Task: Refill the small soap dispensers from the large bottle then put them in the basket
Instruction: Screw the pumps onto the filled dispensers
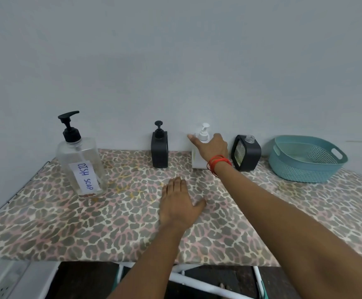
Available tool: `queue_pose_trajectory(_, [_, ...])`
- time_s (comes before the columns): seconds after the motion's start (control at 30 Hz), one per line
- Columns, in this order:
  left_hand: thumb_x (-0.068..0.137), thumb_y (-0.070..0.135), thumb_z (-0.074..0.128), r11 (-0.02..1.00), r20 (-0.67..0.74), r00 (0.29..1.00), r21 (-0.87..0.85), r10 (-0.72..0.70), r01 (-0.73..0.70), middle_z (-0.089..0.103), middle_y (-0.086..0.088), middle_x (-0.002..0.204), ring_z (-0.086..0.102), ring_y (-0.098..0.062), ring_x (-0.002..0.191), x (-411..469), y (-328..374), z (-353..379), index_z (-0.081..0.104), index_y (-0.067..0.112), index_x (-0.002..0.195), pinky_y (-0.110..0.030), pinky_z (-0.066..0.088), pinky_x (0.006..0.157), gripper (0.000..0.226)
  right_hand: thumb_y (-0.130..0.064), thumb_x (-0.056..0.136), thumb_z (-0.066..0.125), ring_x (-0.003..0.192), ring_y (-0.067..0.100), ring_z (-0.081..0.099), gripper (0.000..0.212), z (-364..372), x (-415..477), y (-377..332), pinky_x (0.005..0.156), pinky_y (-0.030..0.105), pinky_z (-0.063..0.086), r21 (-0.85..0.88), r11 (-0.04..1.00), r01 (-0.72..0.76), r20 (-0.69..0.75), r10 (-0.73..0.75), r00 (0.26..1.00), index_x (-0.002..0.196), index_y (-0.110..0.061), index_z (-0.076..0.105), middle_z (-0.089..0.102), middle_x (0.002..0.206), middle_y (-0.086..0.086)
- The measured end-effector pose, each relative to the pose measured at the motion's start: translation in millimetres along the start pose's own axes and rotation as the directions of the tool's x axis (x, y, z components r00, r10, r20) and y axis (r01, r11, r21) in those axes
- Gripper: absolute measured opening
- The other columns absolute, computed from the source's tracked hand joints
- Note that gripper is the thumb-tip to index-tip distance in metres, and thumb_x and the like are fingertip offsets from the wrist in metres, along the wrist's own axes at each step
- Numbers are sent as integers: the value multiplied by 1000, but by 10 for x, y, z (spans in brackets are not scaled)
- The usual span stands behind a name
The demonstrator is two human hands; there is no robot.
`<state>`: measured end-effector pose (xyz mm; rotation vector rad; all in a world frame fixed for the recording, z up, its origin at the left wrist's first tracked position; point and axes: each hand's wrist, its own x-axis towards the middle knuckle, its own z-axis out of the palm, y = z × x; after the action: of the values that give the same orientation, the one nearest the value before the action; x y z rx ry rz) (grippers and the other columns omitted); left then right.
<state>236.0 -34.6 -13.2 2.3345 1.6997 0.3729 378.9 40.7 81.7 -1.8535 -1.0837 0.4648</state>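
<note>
- A table in leopard-print cloth (283, 212) stands against a pale grey wall (175, 61).
- The large clear bottle (81, 167), labelled DISH SOAP, stands upright at the left and looks nearly empty.
- Along the wall stand a black dispenser (159, 151), a white dispenser (198, 160) and a second black dispenser (247, 155) with a clear cap.
- The teal basket (301, 169) sits at the far right.
- The left hand (177, 203) lies flat on the cloth, fingers straight.
- The right hand (212, 147) is at the white dispenser's shoulder with the thumb spread; whether it grips cannot be told.
</note>
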Motion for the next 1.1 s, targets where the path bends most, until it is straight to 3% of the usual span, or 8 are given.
queue_pose_trajectory(0.07, [92, 76, 38, 1000, 3, 1000, -1, -4, 4, 10, -8, 171, 5, -23, 158, 1, 0, -7, 14, 9, 163, -41, 2, 129, 100, -71, 73, 71, 120, 30, 56, 98, -198, -2, 62, 87, 35, 47, -49, 996, 75, -12, -75, 997, 141, -6, 43, 59, 128, 12])
queue_pose_trajectory(0.2, [93, 75, 38, 1000, 17, 1000, 3, 0, 0, 10, -7, 171, 6, -23, 158, -13, 19, -30, 12, 9, 163, -40, 3, 129, 99, -55, 82, 70, 128, 31, 46, 74, -673, 95, 320, 104, 40, 41, -277, 947, 165, -217, -229, 949, 137, -8, 50, 58, 135, 10])
queue_pose_trajectory(0.43, [90, 73, 49, 995, -23, 1000, -101, -2, 0, 17, -6, 170, 10, -21, 157, -24, 10, -31, 22, 12, 162, -39, 4, 129, 97, -44, 82, 66, 88, 33, 64, 51, -1086, 416, 602, 67, 35, 48, -315, 937, -153, -63, 140, 988, 108, 0, 61, 67, 101, 17])
queue_pose_trajectory(0.6, [88, 64, 62, 970, -58, 998, -244, -10, -4, 32, -2, 165, 25, -20, 153, -36, -30, -32, 35, 16, 157, -39, 17, 127, 89, -33, 73, 78, 82, 29, 63, 42, -1220, 379, 627, 61, 30, 46, -229, 959, -167, -70, 155, 985, 101, -2, 68, 67, 91, 14])
queue_pose_trajectory(0.73, [83, 48, 78, 786, -143, 988, -616, -59, -43, 52, 8, 145, 49, -15, 135, -91, -120, -63, 54, 29, 143, -45, 44, 113, 67, -34, 71, 76, 79, 23, 66, 27, -1327, 144, 594, 66, 29, 49, -226, 974, -20, -89, 0, 996, 92, -16, 72, 71, 86, 6])
queue_pose_trajectory(0.9, [63, 70, 80, 637, -100, 994, -764, 48, -107, 41, 10, 156, 41, -7, 142, -183, 22, -169, 35, 31, 155, -37, 37, 119, 110, -38, 68, 80, 77, 12, 67, 30, -1329, -289, 377, 69, 28, 53, -156, 977, 142, -18, -147, 989, 91, -21, 73, 72, 84, -5])
queue_pose_trajectory(1.0, [55, 76, 84, 662, -114, 989, -734, 99, -151, 17, 9, 169, 22, -9, 153, -188, 175, -275, 11, 29, 163, -34, 27, 122, 138, -50, 56, 79, 78, 10, 71, 48, -1162, -567, 277, 69, 32, 57, -95, 979, 180, 131, -167, 977, 94, -22, 77, 75, 84, -8])
queue_pose_trajectory(1.1, [53, 69, 90, 674, -207, 972, -704, 108, -224, 21, 6, 167, 25, -12, 153, -143, 226, -365, 8, 30, 162, -33, 28, 121, 143, -37, 61, 86, 81, 8, 72, 27, -966, -838, 201, 78, 35, 60, 12, 979, 203, 247, -200, 948, 85, -29, 75, 76, 85, -10])
